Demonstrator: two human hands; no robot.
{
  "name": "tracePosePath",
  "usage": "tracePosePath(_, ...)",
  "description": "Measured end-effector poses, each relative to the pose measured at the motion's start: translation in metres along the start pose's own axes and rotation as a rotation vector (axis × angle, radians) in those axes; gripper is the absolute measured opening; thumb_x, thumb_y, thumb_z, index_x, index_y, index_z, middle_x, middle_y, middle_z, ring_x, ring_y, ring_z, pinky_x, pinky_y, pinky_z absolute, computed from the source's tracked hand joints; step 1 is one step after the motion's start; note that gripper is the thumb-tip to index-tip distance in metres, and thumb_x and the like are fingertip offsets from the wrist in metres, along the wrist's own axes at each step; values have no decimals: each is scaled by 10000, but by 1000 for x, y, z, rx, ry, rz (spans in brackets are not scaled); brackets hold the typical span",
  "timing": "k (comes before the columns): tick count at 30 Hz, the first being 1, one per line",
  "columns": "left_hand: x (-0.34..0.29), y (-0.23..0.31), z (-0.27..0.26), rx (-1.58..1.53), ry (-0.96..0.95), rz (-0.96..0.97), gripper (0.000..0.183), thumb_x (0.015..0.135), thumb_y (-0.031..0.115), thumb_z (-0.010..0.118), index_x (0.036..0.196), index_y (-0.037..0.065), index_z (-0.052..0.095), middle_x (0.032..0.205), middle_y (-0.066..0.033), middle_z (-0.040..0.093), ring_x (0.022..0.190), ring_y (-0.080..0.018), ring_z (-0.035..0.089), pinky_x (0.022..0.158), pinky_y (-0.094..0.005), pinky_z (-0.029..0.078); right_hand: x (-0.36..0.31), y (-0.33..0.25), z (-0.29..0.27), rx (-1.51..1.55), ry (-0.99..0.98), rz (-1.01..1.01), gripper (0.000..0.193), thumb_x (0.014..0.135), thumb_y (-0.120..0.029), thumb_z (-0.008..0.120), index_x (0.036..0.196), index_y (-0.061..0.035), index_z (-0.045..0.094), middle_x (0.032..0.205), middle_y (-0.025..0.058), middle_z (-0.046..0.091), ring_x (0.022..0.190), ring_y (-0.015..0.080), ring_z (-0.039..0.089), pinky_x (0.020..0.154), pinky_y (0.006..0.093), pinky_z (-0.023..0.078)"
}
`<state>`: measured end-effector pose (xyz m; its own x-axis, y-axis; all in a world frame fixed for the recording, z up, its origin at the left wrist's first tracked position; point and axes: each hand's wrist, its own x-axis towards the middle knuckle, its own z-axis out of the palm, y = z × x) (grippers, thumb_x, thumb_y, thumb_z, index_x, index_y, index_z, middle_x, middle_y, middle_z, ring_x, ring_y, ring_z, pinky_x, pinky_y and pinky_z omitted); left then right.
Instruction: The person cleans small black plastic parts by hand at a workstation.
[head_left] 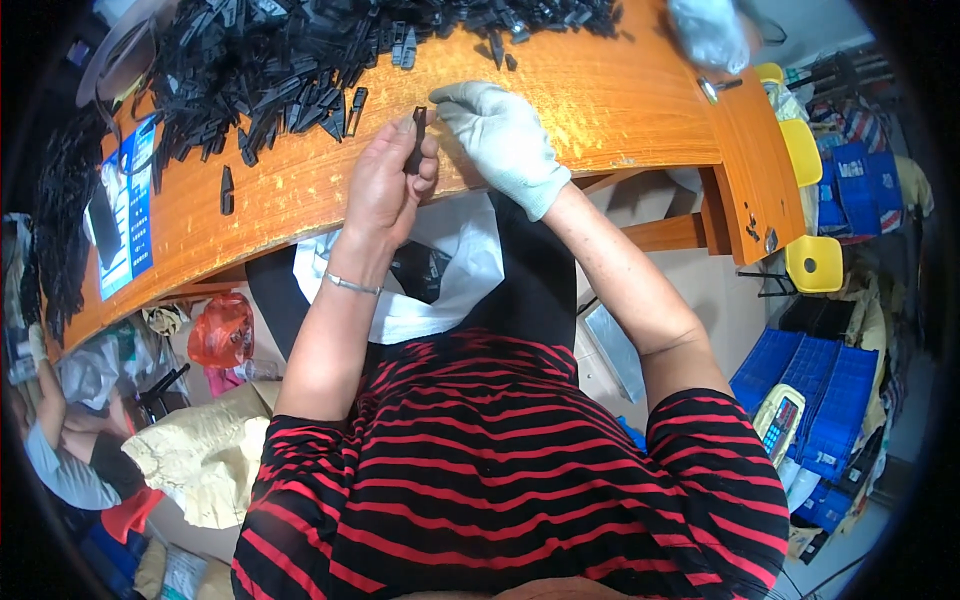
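My left hand, bare, with a band at the wrist, is closed round a small dark plastic piece. The piece stands upright between thumb and fingers, its slotted end upward. Close beside it on the right is my right hand in a white knit glove, fingers bent together toward the piece. Whatever those gloved fingertips pinch, if anything, is hidden. Both hands are over the front edge of the wooden table. Below them a white bag with dark pieces inside lies open at my lap.
A large heap of black plastic pieces covers the table's far left. One loose piece lies nearer, by a blue-and-white sheet. At right are a clear plastic bag, yellow stools and blue crates. Another person's arm shows far left.
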<state>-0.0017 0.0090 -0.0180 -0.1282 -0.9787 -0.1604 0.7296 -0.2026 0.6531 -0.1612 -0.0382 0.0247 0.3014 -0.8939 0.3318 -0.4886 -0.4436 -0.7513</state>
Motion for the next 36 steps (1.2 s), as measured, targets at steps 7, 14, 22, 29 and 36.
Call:
tracePosePath(7,-3,0,1,144,13,68,180,1077,220,513,1145,61,563,830,8,596,628,-42,487,534,-180,393,3,-16,-6,-168,-56,-31,233,932,-204,683,1096,-46,733,1038,178,729,965,327,716,845,364,558)
tracePosePath(14,-12,3,17,282,68,153,188,1078,220,511,1142,48,553,769,30,551,596,-32,447,527,-181,377,2,-17,-5,-325,-17,-218,190,902,-212,673,988,-48,714,943,178,698,874,356,697,765,413,559)
tracePosePath(22,-14,-3,14,413,198,163,183,1066,195,525,1036,28,592,705,51,486,570,-41,371,518,-210,327,-7,-21,-2,-622,-142,-459,183,822,-190,709,885,-39,627,846,165,654,749,337,687,620,394,553)
tracePosePath(29,-14,-13,10,337,347,129,230,1001,152,578,799,50,618,675,42,490,612,-87,425,551,-284,348,-5,-20,1,-620,-295,-531,143,840,-168,666,859,-44,600,805,180,644,703,363,674,609,424,544)
tracePosePath(36,-20,-1,10,280,346,64,219,1004,161,577,833,36,634,692,24,540,602,-77,444,537,-263,345,-5,-31,6,-577,-316,-485,145,852,-186,653,859,-43,634,777,185,652,745,364,687,639,434,550)
